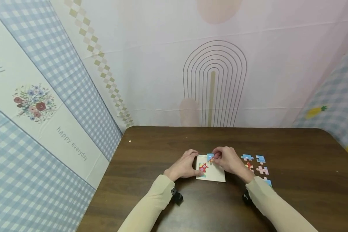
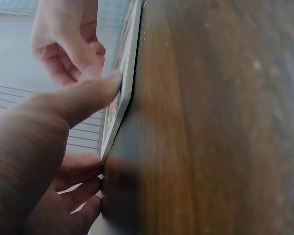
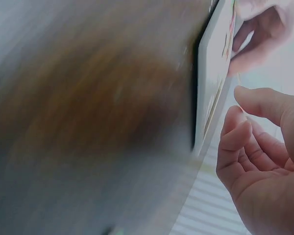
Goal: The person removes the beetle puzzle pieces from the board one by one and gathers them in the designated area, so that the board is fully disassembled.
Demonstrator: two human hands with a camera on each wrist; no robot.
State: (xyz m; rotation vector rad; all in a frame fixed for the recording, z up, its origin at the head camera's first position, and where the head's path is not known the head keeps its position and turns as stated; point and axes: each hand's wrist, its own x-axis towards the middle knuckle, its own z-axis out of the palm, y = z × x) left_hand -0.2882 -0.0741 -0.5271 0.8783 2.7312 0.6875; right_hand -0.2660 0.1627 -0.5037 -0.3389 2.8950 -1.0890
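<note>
A white puzzle board (image 1: 216, 175) lies flat on the table. Along its left side sits a red and yellow picture section (image 1: 203, 168). My left hand (image 1: 184, 165) holds the board at that side, fingers by the upper left corner and the thumb (image 2: 95, 95) pressing on its face near the bottom. Over the upper part of the board, my right hand (image 1: 228, 159) pinches a blue puzzle piece (image 1: 210, 157) between thumb and fingertips. In the right wrist view, the thumb and index finger (image 3: 233, 117) meet just off the board, with only a thin edge of the piece showing.
Several loose puzzle pieces (image 1: 262, 170) lie in rows to the right of the board, some partly behind the right forearm. The dark wooden table (image 1: 150, 145) meets a printed cloth backdrop (image 1: 156, 80) at its far edge. A small white speck (image 1: 130, 141) lies at the far left.
</note>
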